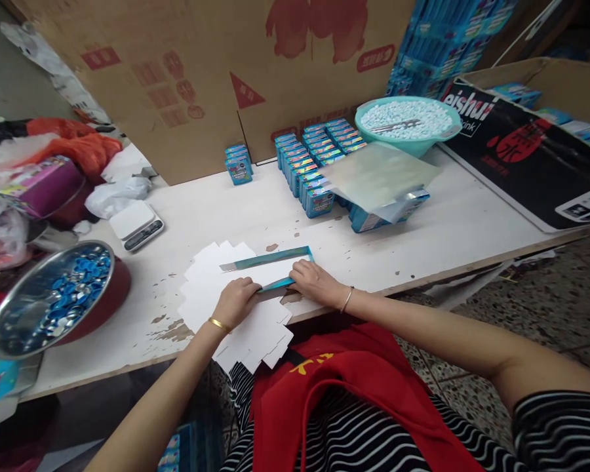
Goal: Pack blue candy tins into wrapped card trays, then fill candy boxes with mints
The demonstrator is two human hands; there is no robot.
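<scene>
A partly folded cardboard tray (268, 267), white inside with blue edges, lies on a fanned stack of flat white card blanks (199, 282). Its far wall and right end stand up. My left hand (236, 303) has its fingers curled onto the left part of the near edge. At the right end of that same edge, my right hand (317, 283) is closed over the blue strip near the corner. The fingertips of both hands are partly hidden.
Rows of small blue boxes (319, 203) stand behind, partly under a translucent sheet (378, 174). A teal basin (361, 121) holds white tablets. At left are a metal bowl (2, 328) of blue pieces and a white scale (132, 219). A large carton (177, 78) backs the table.
</scene>
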